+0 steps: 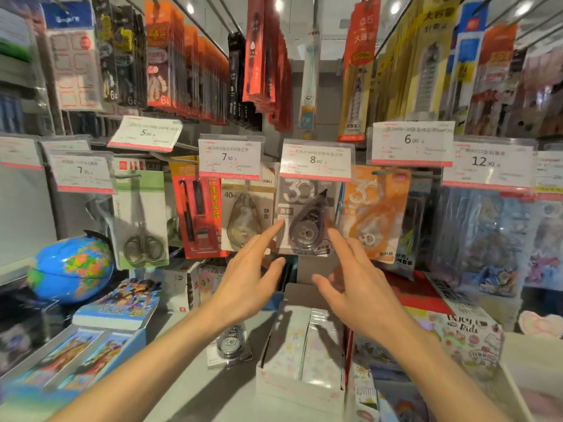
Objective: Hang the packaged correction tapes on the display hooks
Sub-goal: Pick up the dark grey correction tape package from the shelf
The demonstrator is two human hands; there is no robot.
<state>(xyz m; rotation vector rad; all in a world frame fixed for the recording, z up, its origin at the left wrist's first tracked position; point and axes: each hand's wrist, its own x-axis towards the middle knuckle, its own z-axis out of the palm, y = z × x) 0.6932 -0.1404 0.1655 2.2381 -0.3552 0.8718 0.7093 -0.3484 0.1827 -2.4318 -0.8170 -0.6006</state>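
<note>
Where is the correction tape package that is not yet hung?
It lies flat on the counter, the correction tape package low at centre, below the left hand, left of the white box.

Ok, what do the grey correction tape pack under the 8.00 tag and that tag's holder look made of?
Grey correction tape pack: seemingly a matte printed card back under a clear glossy plastic blister, since the dispenser shows through with glints. Price tag holder: apparently clear hard plastic over a paper label, its edges catching light.

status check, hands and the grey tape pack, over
Both hands open: left hand, right hand. Index fingertips touch grey tape pack, hanging under 8.00 tag. Another pack on counter.
</note>
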